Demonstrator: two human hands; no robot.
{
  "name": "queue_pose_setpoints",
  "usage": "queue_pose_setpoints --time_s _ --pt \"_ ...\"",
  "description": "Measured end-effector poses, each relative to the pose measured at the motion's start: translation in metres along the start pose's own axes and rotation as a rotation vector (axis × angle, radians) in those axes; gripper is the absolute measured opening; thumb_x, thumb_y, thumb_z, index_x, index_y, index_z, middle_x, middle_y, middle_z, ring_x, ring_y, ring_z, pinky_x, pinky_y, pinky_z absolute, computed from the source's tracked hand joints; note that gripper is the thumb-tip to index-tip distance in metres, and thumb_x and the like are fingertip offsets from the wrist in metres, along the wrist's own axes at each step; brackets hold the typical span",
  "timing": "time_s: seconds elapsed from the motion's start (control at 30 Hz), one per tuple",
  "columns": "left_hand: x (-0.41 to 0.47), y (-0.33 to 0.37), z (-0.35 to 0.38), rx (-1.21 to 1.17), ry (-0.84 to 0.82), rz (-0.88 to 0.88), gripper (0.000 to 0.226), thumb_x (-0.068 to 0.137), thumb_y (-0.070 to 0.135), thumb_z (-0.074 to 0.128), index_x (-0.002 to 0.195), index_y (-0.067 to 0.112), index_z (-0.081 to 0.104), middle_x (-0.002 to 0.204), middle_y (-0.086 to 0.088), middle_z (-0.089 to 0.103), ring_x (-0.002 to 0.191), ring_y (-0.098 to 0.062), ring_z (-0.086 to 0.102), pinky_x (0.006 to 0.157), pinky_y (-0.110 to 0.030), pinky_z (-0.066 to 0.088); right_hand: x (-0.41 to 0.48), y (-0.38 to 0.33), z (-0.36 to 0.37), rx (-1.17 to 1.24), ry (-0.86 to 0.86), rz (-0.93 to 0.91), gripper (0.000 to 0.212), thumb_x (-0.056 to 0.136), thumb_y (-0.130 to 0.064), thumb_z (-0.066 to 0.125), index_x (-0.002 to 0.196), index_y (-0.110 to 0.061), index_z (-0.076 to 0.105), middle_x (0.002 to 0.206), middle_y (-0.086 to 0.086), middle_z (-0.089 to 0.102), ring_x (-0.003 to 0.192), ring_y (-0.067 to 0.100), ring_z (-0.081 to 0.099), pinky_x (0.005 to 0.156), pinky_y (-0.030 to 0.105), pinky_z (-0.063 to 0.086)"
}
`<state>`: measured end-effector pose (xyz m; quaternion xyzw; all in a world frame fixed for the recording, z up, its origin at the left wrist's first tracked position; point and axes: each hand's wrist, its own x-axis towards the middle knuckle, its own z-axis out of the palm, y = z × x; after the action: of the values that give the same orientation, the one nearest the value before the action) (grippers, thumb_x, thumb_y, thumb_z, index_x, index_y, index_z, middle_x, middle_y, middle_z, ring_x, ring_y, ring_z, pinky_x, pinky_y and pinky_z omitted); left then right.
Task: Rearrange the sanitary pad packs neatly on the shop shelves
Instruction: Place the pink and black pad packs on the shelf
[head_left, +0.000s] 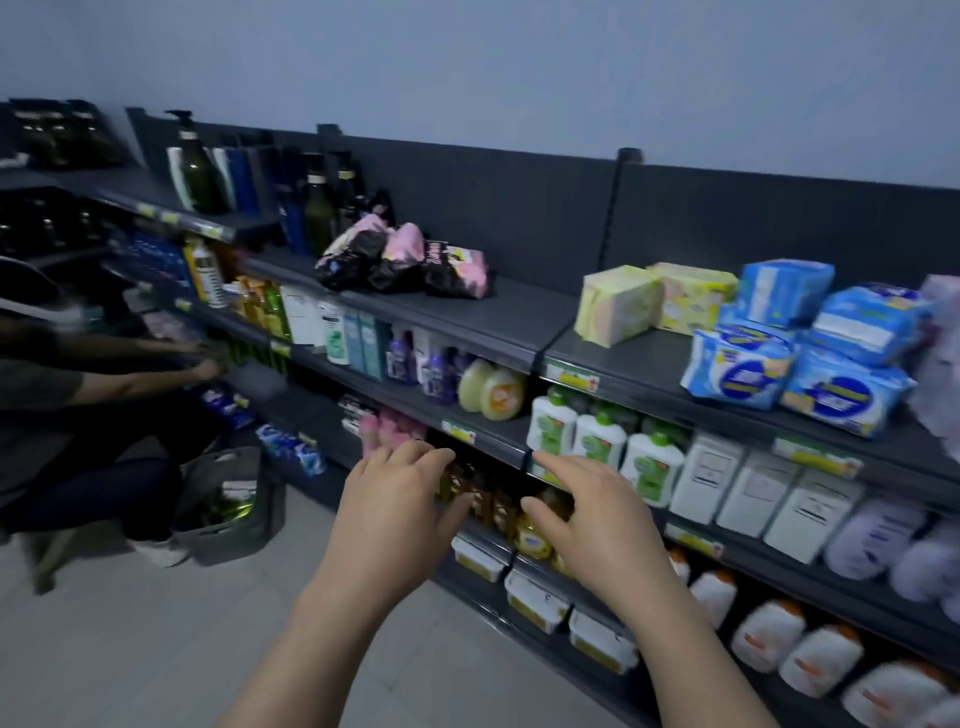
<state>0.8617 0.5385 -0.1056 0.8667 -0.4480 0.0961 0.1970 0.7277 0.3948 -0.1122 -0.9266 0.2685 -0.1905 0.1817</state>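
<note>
A: Left hand (395, 499), right hand (582, 514): empty, fingers loosely spread. Pink-and-black pad packs (405, 260) lie slumped at 11 o'clock on the top shelf (519, 312).
B: We should lift each, stand it upright, face forward.

Shop aisle, stocked shelves (457, 317), price labels (571, 381), toiletry bottles (550, 431)

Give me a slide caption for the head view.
Empty left hand and right hand reach out; pink-black pad packs, yellow packs and blue packs sit on the top shelf.
</note>
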Motion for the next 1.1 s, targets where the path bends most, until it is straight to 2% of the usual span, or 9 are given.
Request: queue_pose_setpoints --time_s 0.13,0.27,0.4,0.5,0.6,0.73,1.1 --pt "0.027 -0.037 0.001 0.001 0.009 -0.079 0.048 0.09 0.052 0.054 0.134 0.031 0.053 0.129 0.011 0.054 0.115 -0.016 0.051 0.098 -0.032 0.04 0.047 -0.016 0.019 0.009 -0.04 -0.043 0.042 0.092 -0.039 0.058 0.133 -0.034 0.052 0.127 -0.012 0.057 0.121 0.011 0.048 0.101 0.029 0.037" --pt "0.067 -0.07 0.01 0.029 0.025 -0.144 0.038 0.09 0.051 0.055 0.122 0.03 0.059 0.12 0.01 0.057 0.105 -0.018 0.054 0.089 -0.032 0.043 0.105 -0.016 0.039 0.015 -0.06 -0.077 0.046 0.092 -0.042 0.058 0.137 -0.033 0.049 0.134 -0.012 0.054 0.125 0.01 0.045 0.105 0.028 0.037" --pt "0.126 -0.095 0.021 0.057 0.06 -0.193 0.051 0.091 0.053 0.052 0.136 0.03 0.049 0.13 0.01 0.054 0.113 -0.018 0.052 0.097 -0.034 0.043 0.174 -0.012 0.056 0.017 -0.051 -0.103 0.049 0.091 -0.044 0.058 0.138 -0.032 0.049 0.133 -0.01 0.055 0.123 0.012 0.048 0.104 0.033 0.039" --pt "0.177 -0.109 0.028 0.076 0.081 -0.204 0.053 0.092 0.052 0.05 0.139 0.029 0.045 0.128 0.009 0.055 0.114 -0.017 0.052 0.098 -0.032 0.041 0.229 -0.004 0.063 0.011 -0.052 -0.124 0.05 0.091 -0.043 0.058 0.138 -0.03 0.048 0.13 -0.009 0.057 0.116 0.012 0.051 0.101 0.031 0.04" --pt "0.226 -0.124 0.034 0.087 0.072 -0.226 0.053 0.093 0.052 0.049 0.14 0.029 0.043 0.129 0.009 0.054 0.115 -0.017 0.051 0.097 -0.031 0.041 0.285 0.003 0.069 0.007 -0.06 -0.125 0.05 0.093 -0.042 0.056 0.14 -0.03 0.046 0.139 -0.01 0.051 0.129 0.011 0.043 0.108 0.029 0.033" --pt "0.279 -0.153 0.05 0.077 0.09 -0.285 0.055 0.094 0.052 0.049 0.143 0.028 0.041 0.133 0.008 0.052 0.118 -0.017 0.05 0.098 -0.032 0.041 0.353 0.01 0.085 0.003 -0.058 -0.163 0.051 0.094 -0.044 0.055 0.142 -0.032 0.044 0.142 -0.012 0.047 0.132 0.01 0.038 0.111 0.029 0.03" --pt "0.402 -0.278 0.067 0.002 0.143 -0.442 0.052 0.095 0.049 0.048 0.139 0.022 0.046 0.129 -0.001 0.058 0.115 -0.025 0.055 0.088 -0.041 0.05 0.492 -0.022 0.137 0.021 -0.002 -0.219 0.048 0.09 -0.037 0.062 0.135 -0.026 0.054 0.133 -0.007 0.058 0.124 0.015 0.05 0.103 0.032 0.04"
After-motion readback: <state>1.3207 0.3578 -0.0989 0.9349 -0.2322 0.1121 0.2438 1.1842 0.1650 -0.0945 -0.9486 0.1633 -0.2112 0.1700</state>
